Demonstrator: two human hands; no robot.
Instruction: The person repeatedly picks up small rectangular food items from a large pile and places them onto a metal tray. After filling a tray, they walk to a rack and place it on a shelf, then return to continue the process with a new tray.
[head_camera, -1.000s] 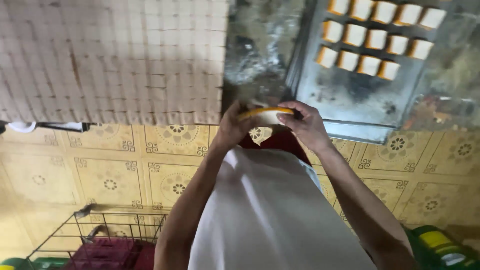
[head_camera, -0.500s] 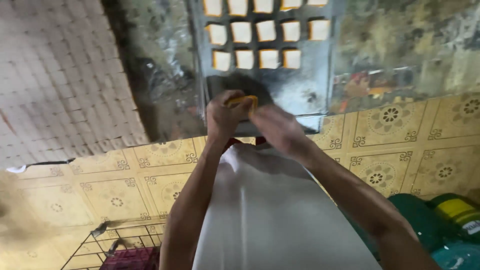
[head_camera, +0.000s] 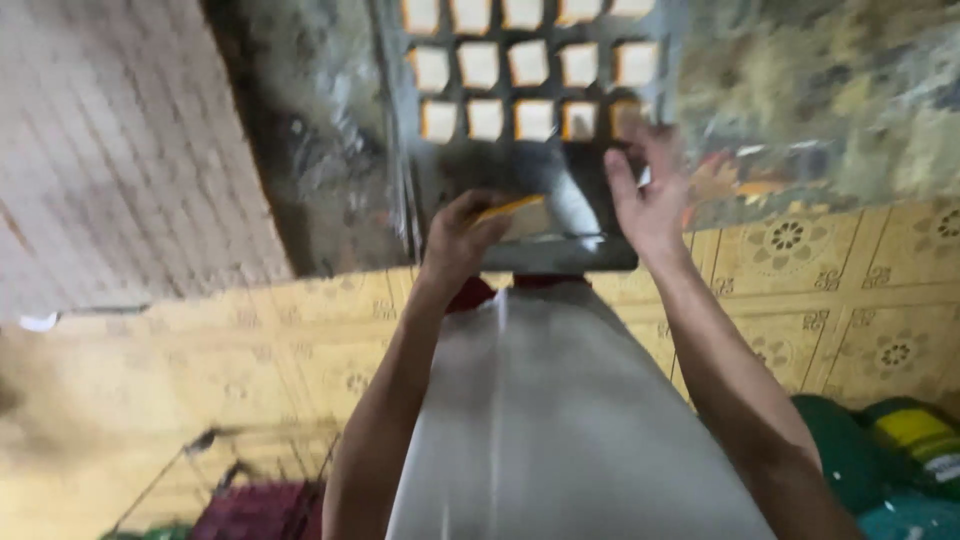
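Observation:
My left hand (head_camera: 462, 238) grips a flat slice with an orange-yellow edge (head_camera: 508, 208), held over the near end of a metal baking tray (head_camera: 430, 190). My right hand (head_camera: 648, 195) is raised with its fingers spread, holding nothing, close to the tray's right side and the nearest pale square slices (head_camera: 533, 118). Rows of these square slices lie across the far part of the tray. A long white sack-like bag (head_camera: 560, 430) runs between my forearms towards the tray; the picture is motion-blurred.
A white tiled wall (head_camera: 110, 150) is at the left. Yellow patterned floor tiles (head_camera: 830, 290) surround the tray. Green and yellow containers (head_camera: 900, 450) sit at the lower right, and a wire basket (head_camera: 215, 490) with dark red items at the lower left.
The view has swung over the tray. My right hand has let go of the slice and moved right with its fingers spread; my left hand keeps the slice.

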